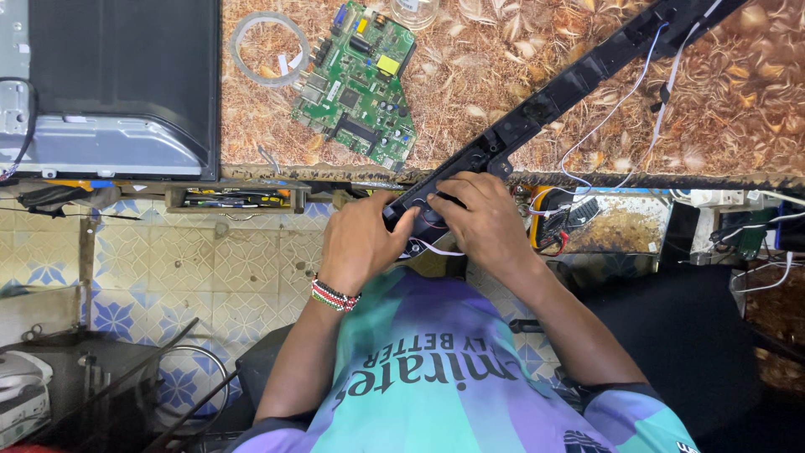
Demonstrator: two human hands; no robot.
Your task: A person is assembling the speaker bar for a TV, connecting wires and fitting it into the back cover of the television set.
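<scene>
At frame centre, our left hand (pixel 362 243) and right hand (pixel 482 220) both grasp the near end of a long black plastic bar (pixel 545 105) running diagonally toward upper right, green circuit board (pixel 356 84) above.

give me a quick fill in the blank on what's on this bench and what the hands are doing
1. Both hands, left hand and right hand, grip the near end of a long ____ plastic strip.
2. The circuit board lying on the worktop is ____ in colour.
3. The beaded bracelet sits on the ____ wrist.
4. The roll of clear tape lies to the ____ of the circuit board.

Missing words: black; green; left; left
</scene>
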